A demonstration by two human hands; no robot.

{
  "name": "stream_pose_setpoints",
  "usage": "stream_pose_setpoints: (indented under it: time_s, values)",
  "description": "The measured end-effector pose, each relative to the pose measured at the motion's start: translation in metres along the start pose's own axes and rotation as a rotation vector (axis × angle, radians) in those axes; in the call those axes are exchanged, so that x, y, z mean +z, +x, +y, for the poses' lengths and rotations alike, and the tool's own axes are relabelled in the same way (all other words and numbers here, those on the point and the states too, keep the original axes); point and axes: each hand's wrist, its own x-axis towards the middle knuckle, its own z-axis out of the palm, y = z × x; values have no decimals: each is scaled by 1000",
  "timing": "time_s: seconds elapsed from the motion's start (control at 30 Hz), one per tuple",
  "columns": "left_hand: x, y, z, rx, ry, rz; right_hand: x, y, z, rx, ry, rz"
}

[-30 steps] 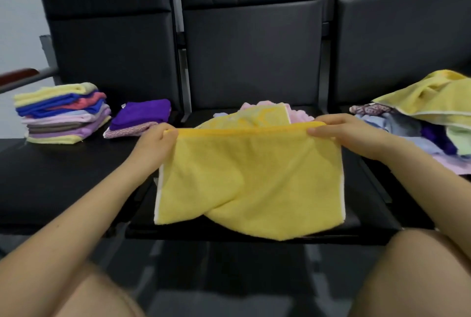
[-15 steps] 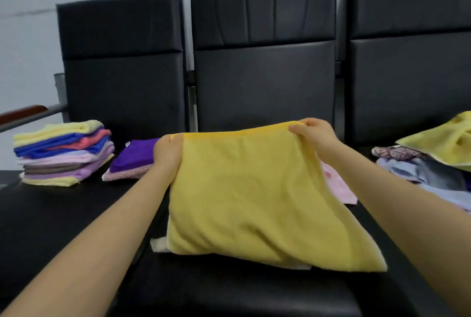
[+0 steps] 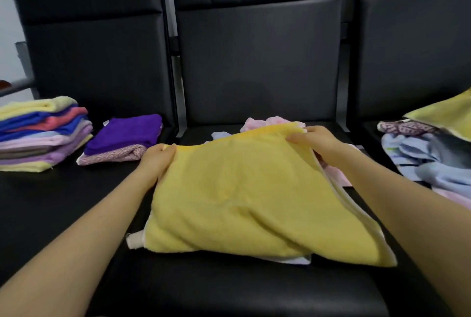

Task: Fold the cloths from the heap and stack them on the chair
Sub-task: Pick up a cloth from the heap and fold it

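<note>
yellow cloth: large yellow terry cloth (image 3: 244,197), doubled over, lies on the middle black padded chair seat (image 3: 229,288), centre of frame; far edge is lifted, near edge rests on the seat; white trim shows along its right side and at the lower-left corner.
left hand: left hand (image 3: 156,161) at the cloth's far-left corner, centre-left of frame; grip clamped on that corner, fingers curled round the edge.
right hand: right hand (image 3: 314,142) at the far-right corner, right of centre; grip clamped on the cloth's top edge, fingers over it, thumb under.
under/behind cloth: pale pink cloth (image 3: 272,123) and a bit of light blue cloth (image 3: 220,135) poke out behind the yellow one on the same seat; more pink shows beside its right edge.
heap: loose heap of blue, grey, pink and patterned cloths (image 3: 430,158) on the right seat, right edge of frame, with a yellow-green cloth (image 3: 448,115) on top.
tall stack: stack of folded cloths, yellow, blue, coral, lilac, grey (image 3: 43,135), on the left seat, left edge of frame.
short stack: folded purple cloth (image 3: 125,130) on a folded pink patterned cloth (image 3: 112,157), just beside the tall stack, between it and the left hand.
background: three black chair backs across the top of frame.
</note>
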Motion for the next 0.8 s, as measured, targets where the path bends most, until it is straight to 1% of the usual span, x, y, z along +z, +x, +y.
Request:
stream_pose_setpoints:
  time_s: [0.1, 0.17, 0.33, 0.43, 0.5, 0.63, 0.73, 0.8]
  values:
    - [-9, -6, -1, 6, 67, -114, 3, 2, 0, -147, 118, 107]
    - [-13, -10, -3, 20, 109, -169, 7, 1, -3, -199, 160, 137]
    - [-15, -20, 4, -6, 244, -238, 15, 5, -4, -118, 161, 115]
    - [-13, -30, 9, -47, 236, -227, 16, 2, -10, -51, 183, 92]
    - [-10, -35, 11, -57, 200, -193, 15, 1, -12, -28, 155, 54]
    - [-5, -46, 18, -112, 59, -115, 4, 1, -11, 0, 232, 34]
    - [-16, -51, 25, -139, -159, -2, -6, -6, -10, -25, 355, -10]
    - [-26, -49, 34, -114, -371, 96, -14, -16, -18, -33, 435, 14]
